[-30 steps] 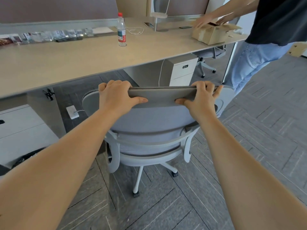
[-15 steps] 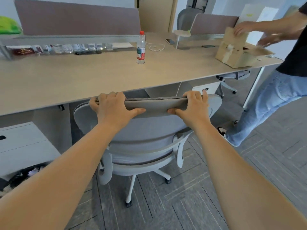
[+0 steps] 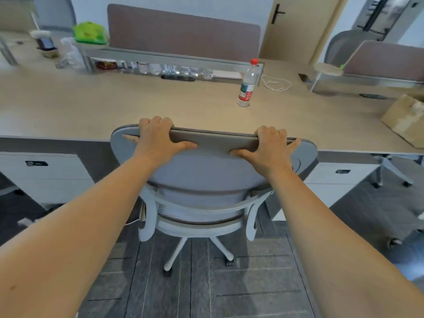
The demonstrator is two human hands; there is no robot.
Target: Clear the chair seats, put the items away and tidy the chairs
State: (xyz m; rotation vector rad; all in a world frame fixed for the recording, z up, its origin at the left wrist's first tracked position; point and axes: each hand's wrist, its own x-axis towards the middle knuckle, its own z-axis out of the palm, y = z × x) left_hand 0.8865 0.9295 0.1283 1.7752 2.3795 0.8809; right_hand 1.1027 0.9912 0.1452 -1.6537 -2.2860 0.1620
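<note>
One grey chair (image 3: 206, 180) stands at centre frame, its backrest top meeting the worktop (image 3: 114, 106) edge. Two hands grip that top: left hand (image 3: 158, 141) at 10 o'clock, right hand (image 3: 270, 148) at 2 o'clock, fingers curled over the rim, thumbs on the near face. One water bottle (image 3: 247, 84) stands upright at 1 o'clock; one cardboard box (image 3: 406, 118) at 3 o'clock. Floor is grey carpet tile; two partition screens stand behind.

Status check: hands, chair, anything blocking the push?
Left hand and right hand both gripping chair top edge. Chair backrest at desk edge. Nothing visible in the way.
</note>
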